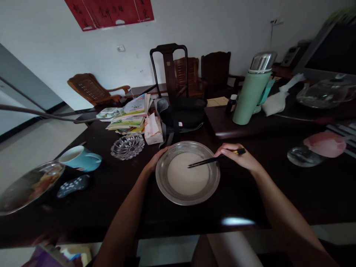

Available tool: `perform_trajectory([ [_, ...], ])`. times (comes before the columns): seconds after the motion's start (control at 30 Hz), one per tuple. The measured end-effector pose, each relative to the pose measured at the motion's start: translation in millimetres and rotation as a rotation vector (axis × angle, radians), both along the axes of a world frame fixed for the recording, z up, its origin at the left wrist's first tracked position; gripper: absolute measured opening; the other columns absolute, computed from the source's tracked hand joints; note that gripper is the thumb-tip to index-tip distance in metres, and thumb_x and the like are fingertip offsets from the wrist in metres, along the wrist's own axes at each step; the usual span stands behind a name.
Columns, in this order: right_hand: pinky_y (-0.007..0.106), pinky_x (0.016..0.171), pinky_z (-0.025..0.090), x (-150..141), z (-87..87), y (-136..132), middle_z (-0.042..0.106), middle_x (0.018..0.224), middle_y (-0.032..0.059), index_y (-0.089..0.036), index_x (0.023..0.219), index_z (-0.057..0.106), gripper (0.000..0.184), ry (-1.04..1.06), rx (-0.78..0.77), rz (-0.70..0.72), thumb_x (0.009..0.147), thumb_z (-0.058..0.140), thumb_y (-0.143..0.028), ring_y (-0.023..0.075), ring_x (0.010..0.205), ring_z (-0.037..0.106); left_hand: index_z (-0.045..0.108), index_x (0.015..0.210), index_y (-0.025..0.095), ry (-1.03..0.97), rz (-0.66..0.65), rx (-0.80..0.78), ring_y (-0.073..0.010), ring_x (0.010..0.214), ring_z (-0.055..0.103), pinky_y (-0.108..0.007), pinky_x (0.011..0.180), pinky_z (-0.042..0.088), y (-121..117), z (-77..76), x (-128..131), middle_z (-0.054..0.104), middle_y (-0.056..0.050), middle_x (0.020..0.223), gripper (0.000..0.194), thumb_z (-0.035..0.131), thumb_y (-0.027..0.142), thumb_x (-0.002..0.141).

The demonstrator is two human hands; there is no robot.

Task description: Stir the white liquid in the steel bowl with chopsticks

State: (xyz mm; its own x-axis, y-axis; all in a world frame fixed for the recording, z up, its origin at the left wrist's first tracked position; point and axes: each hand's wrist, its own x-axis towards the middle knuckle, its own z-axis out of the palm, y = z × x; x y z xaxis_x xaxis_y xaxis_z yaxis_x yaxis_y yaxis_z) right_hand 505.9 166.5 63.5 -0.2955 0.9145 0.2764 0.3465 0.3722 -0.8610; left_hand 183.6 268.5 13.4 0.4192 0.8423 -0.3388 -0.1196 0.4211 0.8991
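The right hand (237,155) has its fingers closed on black chopsticks (205,161), whose long axis runs from the grip leftward and slightly down, tips over the pale liquid (187,173) in the metal bowl (188,200); the left hand (158,158) touches the bowl's far left rim, its fingers partly hidden, their spread impossible to tell. The bowl sits on the dark desk (116,200) between both arms; the glass dish (128,146), tissue pack (153,129) and black bag (183,115) lie beyond it, nothing standing between chopsticks and liquid.

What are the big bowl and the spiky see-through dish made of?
The bowl looks like metal, maybe steel, since its grey rim has a soft shine. The dish is clear and shiny with cut-looking ridges, so probably glass, though plastic could look similar.
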Motion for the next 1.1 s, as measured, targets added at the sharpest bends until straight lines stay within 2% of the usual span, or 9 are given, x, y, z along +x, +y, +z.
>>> perform_trajectory([
  [0.07, 0.029, 0.075, 0.048, 3, 1.2, -1, 0.071, 0.079, 0.0058, -0.018, 0.080, 0.070, 0.034, 0.035, -0.003, -0.015, 0.090, 0.047, -0.040, 0.0192, 0.079, 0.066, 0.065, 0.109, 0.014, 0.006, 0.003, 0.011, -0.0183, 0.079, 0.063, -0.026, 0.079, 0.045, 0, 1.7, 1, 0.070, -0.005, 0.090, 0.032, 0.053, 0.029, 0.084],
  [0.23, 0.029, 0.075, 0.049, -5, 1.7, -2, 0.071, 0.086, 0.0059, -0.017, 0.085, 0.071, 0.032, -0.010, -0.044, 0.148, 0.089, 0.048, -0.039, 0.0189, 0.082, 0.066, 0.064, 0.111, 0.015, 0.042, 0.027, -0.041, -0.0179, 0.066, 0.063, -0.027, 0.072, 0.047, -1, 2.7, 1, 0.070, -0.004, 0.076, 0.034, 0.048, 0.031, 0.087],
  [0.33, 0.030, 0.078, 0.048, -5, 0.9, -1, 0.071, 0.090, 0.0056, -0.018, 0.088, 0.071, 0.029, -0.030, -0.020, 0.093, 0.089, 0.049, -0.039, 0.0196, 0.087, 0.065, 0.065, 0.109, 0.014, 0.028, 0.034, -0.022, -0.0173, 0.069, 0.063, -0.026, 0.074, 0.047, -1, 2.3, 1, 0.070, -0.004, 0.078, 0.031, 0.049, 0.029, 0.086],
  [0.47, 0.030, 0.077, 0.048, 3, 1.9, -2, 0.072, 0.080, 0.0054, -0.018, 0.081, 0.069, 0.031, 0.037, 0.000, -0.029, 0.090, 0.048, -0.039, 0.0195, 0.081, 0.066, 0.064, 0.112, 0.013, 0.007, 0.010, -0.024, -0.0172, 0.070, 0.064, -0.026, 0.075, 0.047, 0, 2.6, 2, 0.070, -0.005, 0.084, 0.033, 0.046, 0.027, 0.088],
  [0.63, 0.029, 0.075, 0.048, -5, 2.5, -3, 0.071, 0.084, 0.0059, -0.018, 0.084, 0.071, 0.032, -0.016, -0.029, 0.134, 0.090, 0.047, -0.039, 0.0190, 0.081, 0.066, 0.062, 0.115, 0.013, 0.031, 0.033, -0.087, -0.0176, 0.065, 0.063, -0.027, 0.068, 0.048, -1, 2.2, 0, 0.070, -0.005, 0.076, 0.035, 0.045, 0.029, 0.089],
  [0.73, 0.030, 0.077, 0.047, -4, 1.5, -2, 0.071, 0.090, 0.0059, -0.019, 0.087, 0.071, 0.029, -0.034, -0.011, 0.083, 0.088, 0.050, -0.039, 0.0197, 0.086, 0.065, 0.062, 0.114, 0.013, 0.013, 0.026, -0.062, -0.0168, 0.065, 0.063, -0.026, 0.070, 0.048, -1, 2.0, 0, 0.070, -0.005, 0.075, 0.034, 0.044, 0.027, 0.090],
  [0.87, 0.030, 0.075, 0.048, 4, 1.4, -3, 0.071, 0.078, 0.0055, -0.018, 0.082, 0.070, 0.032, 0.056, -0.002, -0.021, 0.089, 0.048, -0.040, 0.0195, 0.078, 0.066, 0.062, 0.116, 0.015, -0.010, -0.004, -0.039, -0.0179, 0.068, 0.064, -0.027, 0.070, 0.048, 0, 0.3, 0, 0.070, -0.004, 0.079, 0.035, 0.047, 0.029, 0.088],
  [1.03, 0.030, 0.075, 0.049, -5, 1.0, -2, 0.071, 0.085, 0.0065, -0.018, 0.085, 0.071, 0.032, -0.002, -0.026, 0.144, 0.089, 0.048, -0.040, 0.0190, 0.082, 0.065, 0.064, 0.112, 0.015, 0.050, 0.052, -0.091, -0.0185, 0.061, 0.062, -0.028, 0.066, 0.047, 1, -1.4, -2, 0.069, -0.004, 0.069, 0.034, 0.051, 0.032, 0.086],
  [1.1, 0.030, 0.077, 0.048, -7, 0.0, -1, 0.070, 0.089, 0.0063, -0.019, 0.088, 0.072, 0.030, -0.032, 0.008, 0.122, 0.088, 0.050, -0.040, 0.0190, 0.085, 0.065, 0.065, 0.111, 0.015, 0.045, 0.043, -0.067, -0.0191, 0.067, 0.063, -0.028, 0.070, 0.047, 1, -1.2, -2, 0.070, -0.004, 0.073, 0.034, 0.053, 0.033, 0.084],
])
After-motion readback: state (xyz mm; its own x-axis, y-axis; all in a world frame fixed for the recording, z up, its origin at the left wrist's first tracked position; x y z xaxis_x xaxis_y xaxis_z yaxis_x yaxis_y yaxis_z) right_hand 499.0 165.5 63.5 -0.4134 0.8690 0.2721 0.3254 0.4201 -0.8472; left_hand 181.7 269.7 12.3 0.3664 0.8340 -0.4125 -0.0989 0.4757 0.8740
